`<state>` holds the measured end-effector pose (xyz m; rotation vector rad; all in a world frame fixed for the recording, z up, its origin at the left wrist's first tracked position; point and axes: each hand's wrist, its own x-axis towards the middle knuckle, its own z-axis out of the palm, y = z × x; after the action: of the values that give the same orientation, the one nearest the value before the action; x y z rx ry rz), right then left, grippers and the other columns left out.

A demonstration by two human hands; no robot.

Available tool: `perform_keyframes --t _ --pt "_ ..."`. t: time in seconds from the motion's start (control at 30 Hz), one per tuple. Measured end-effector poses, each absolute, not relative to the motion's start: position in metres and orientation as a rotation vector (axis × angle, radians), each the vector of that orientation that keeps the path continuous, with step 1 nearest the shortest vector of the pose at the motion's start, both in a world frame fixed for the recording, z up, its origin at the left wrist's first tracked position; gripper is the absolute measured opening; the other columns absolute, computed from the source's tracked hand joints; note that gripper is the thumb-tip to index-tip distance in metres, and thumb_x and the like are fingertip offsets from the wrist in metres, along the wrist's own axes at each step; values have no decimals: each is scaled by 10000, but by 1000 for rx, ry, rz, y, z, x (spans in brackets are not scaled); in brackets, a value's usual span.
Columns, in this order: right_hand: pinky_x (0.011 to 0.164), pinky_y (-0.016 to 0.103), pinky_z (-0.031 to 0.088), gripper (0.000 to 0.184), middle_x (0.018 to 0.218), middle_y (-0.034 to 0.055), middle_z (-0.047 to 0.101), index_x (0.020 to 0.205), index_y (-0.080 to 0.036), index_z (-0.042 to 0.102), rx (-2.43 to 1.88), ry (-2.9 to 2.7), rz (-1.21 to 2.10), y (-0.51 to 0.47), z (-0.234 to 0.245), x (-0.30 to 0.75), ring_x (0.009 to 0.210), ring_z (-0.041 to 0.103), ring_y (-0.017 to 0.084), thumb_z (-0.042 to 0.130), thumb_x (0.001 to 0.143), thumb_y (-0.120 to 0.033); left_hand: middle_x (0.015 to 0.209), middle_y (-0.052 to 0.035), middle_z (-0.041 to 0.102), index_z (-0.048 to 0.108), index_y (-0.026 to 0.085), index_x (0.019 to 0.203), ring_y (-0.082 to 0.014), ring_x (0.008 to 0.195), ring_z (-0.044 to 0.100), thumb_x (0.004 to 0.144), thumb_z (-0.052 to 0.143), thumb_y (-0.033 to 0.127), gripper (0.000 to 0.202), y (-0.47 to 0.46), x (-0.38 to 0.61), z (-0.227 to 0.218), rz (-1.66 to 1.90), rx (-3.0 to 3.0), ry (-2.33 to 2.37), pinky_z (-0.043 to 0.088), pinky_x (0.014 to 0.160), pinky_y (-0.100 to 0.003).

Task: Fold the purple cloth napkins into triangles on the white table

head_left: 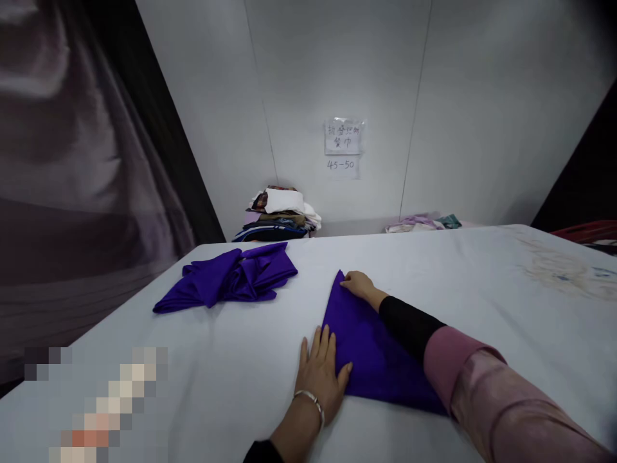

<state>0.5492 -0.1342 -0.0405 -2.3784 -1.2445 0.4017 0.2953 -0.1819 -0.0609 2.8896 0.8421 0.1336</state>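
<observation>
The cloth (376, 360) lies mid-surface (482, 302), the left hand (321, 376) on its left edge, the right hand (357, 284) at its far corner. A bundle (231, 276) sits by the surface's far left corner. Just beyond the far edge stand a stack (284, 222) and, to its right, a heap (417, 223); behind them, notes (343, 143) hang on the wall (216, 83).

white cloth covers the bench (482, 283); a folded purple napkin (371, 350) lies there; farther left, a rumpled purple heap (226, 280).
</observation>
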Motion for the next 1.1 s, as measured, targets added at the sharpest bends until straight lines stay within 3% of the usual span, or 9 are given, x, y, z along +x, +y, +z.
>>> perform_keyframes --t 0.13,0.27,0.5,0.67,0.97,1.1 --pt "710 269 418 127 919 46 661 883 -189 646 -2359 -1229 319 -133 -46 547 877 592 188 568 823 -271 1487 -81 178 295 139 1394 -256 1374 71 892 232 530 640 -182 294 -59 147 2907 840 95 1107 -516" --pt "647 241 378 145 911 42 674 868 -196 654 -2341 -1230 254 -134 -45 547 838 598 171 527 823 -249 1491 -70 167 298 159 1394 -262 1375 65 893 222 538 633 -182 293 -57 156 2908 843 91 1104 -530" --pt "632 258 382 254 908 79 672 875 -173 657 -2375 -1221 219 -124 -44 547 808 603 196 522 833 -383 1488 -62 191 279 173 1403 -254 1375 82 888 210 546 640 -182 293 -61 107 2885 847 81 1106 -528" --pt "697 266 397 185 954 89 658 883 -175 648 -2417 -1224 172 -120 -47 545 871 594 202 510 848 -293 1489 -51 184 278 185 1405 -250 1377 72 881 206 557 647 -181 293 -65 133 2863 838 57 1107 -527" --pt "761 282 412 218 1029 120 632 961 -158 634 -2448 -1241 106 -127 -43 546 953 578 218 455 878 -250 1492 -49 180 292 194 1401 -279 1375 81 871 224 564 651 -182 294 -63 140 2834 857 62 1097 -541" --pt "859 339 399 306 1139 171 590 1110 -113 583 -2372 -1350 100 -136 -33 538 1058 538 262 469 867 -260 1495 -46 178 276 194 1406 -266 1376 82 870 207 572 660 -181 294 -65 142 2831 853 74 1095 -536"
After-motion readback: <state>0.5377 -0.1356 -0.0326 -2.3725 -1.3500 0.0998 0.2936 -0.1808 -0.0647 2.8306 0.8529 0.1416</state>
